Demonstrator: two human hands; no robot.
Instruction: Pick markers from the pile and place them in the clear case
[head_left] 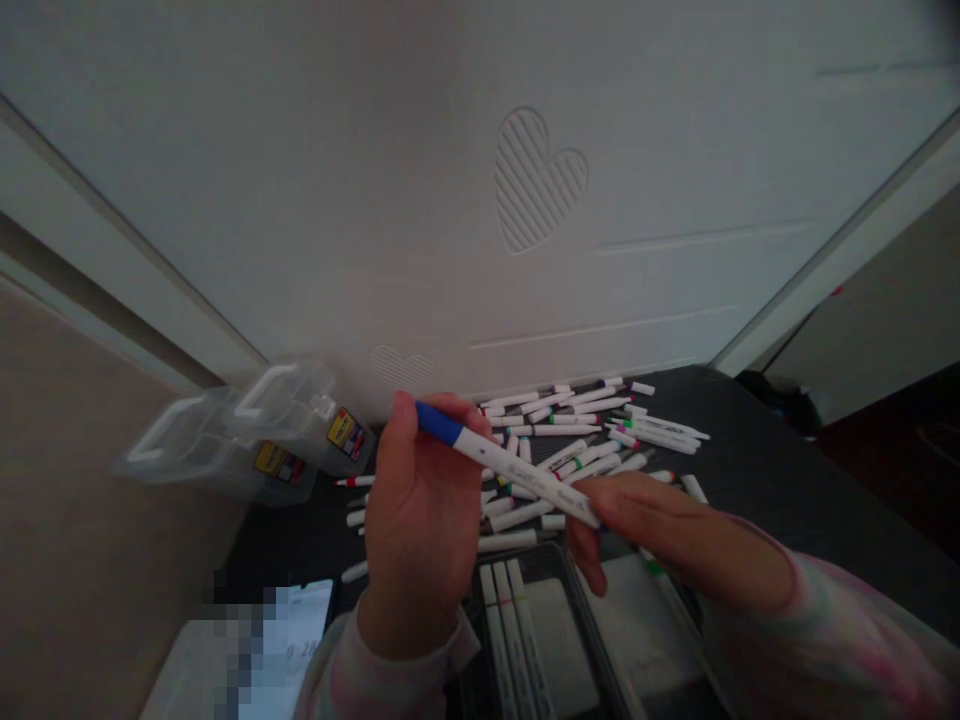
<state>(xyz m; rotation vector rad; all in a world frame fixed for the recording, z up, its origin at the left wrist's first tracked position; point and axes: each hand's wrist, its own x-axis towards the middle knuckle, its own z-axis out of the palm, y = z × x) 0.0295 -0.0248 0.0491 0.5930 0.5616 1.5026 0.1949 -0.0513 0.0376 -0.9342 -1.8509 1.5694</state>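
Observation:
A white marker (517, 470) with a blue cap is held between both hands above a dark table (757, 450). My left hand (420, 530) pinches the blue cap end, fingers closed. The other end is gripped by the closed fingers of my right hand (667, 535). Under the hands lies a dark tray (540, 640) holding three white markers side by side. Several more white markers (592, 425) with coloured bands lie scattered on the table behind the hands.
Two clear plastic boxes (247, 435) with handles and stickers stand at the table's left. A white door with an embossed heart (536, 180) rises right behind the table. A blurred white item (247, 660) lies at the lower left.

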